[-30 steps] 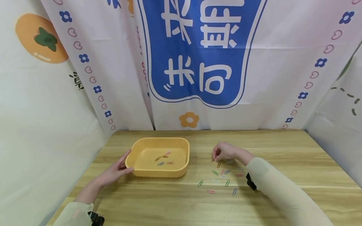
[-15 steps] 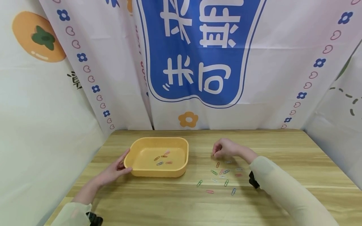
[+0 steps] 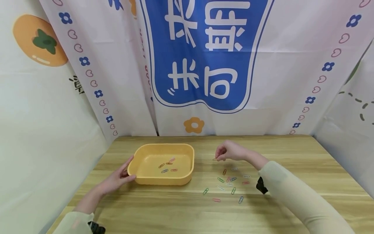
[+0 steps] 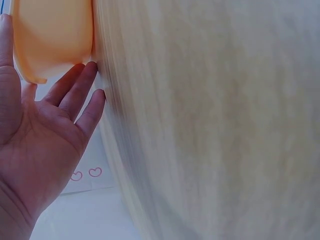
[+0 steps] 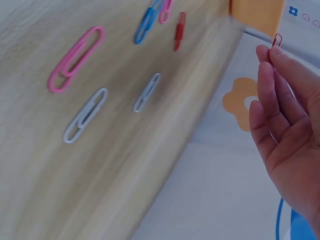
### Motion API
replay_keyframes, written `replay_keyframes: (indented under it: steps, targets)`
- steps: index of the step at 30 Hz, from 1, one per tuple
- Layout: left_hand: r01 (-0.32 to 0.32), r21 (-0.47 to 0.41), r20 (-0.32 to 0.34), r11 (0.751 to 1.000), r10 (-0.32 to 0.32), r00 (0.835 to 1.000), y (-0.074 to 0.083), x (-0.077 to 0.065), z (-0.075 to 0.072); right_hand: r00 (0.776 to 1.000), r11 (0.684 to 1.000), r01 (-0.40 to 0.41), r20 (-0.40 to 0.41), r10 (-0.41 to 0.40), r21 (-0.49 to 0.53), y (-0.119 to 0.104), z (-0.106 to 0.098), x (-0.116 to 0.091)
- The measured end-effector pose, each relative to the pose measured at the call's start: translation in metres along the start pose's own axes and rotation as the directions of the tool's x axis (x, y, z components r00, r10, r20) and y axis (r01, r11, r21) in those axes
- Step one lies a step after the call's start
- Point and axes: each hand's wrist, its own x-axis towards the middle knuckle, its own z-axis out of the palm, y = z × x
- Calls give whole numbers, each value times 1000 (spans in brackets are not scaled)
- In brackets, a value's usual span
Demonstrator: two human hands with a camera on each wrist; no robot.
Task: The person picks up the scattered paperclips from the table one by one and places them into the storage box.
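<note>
My right hand point(image 3: 233, 151) pinches a red paper clip point(image 5: 277, 40) between thumb and fingertip, raised over the table to the right of the yellow tray point(image 3: 163, 180). My left hand point(image 3: 115, 180) rests against the tray's left end, its fingers fairly straight in the left wrist view and the thumb at the near corner. Inside the tray lie several clips, among them a blue paper clip point(image 3: 165, 171). Below my right hand, more clips are scattered on the wood, including a red one point(image 3: 224, 172), a green one point(image 3: 205, 191) and a pink one point(image 5: 75, 60).
The wooden table point(image 3: 163, 211) ends at a printed cloth point(image 3: 263, 123) hanging behind it. Pale cloth also hangs on both sides. Black straps sit at both wrists, over light sleeves point(image 3: 298, 195).
My right hand has lifted a little and shifted slightly left toward the tray, carrying the red paper clip. The left hand stays at the tray's end.
</note>
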Motion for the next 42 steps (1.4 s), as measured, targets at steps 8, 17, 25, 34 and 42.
replay_keyframes:
  steps: [8, 17, 25, 34, 42]
  targets:
    - [-23, 18, 9, 1000, 23, 1000, 2, 4, -3, 1000, 1000, 21, -6, -21, -22, -10, -4, 3]
    - [-22, 20, 13, 1000, 22, 1000, 2, 2, -4, 996, 995, 87, -16, -87, -47, -24, -4, 14]
    - [-42, 2, -4, 999, 42, 999, 1, 0, -8, 992, 992, 122, -21, -123, -45, -43, -6, 33]
    - [-29, 6, 4, 1000, 29, 1000, -2, -1, -2, 987, 987, 152, -34, -154, -60, -59, -5, 55]
    - [-52, 8, 0, 999, 52, 999, -2, 2, 0, 992, 992, 114, -54, -117, -48, -70, -2, 75]
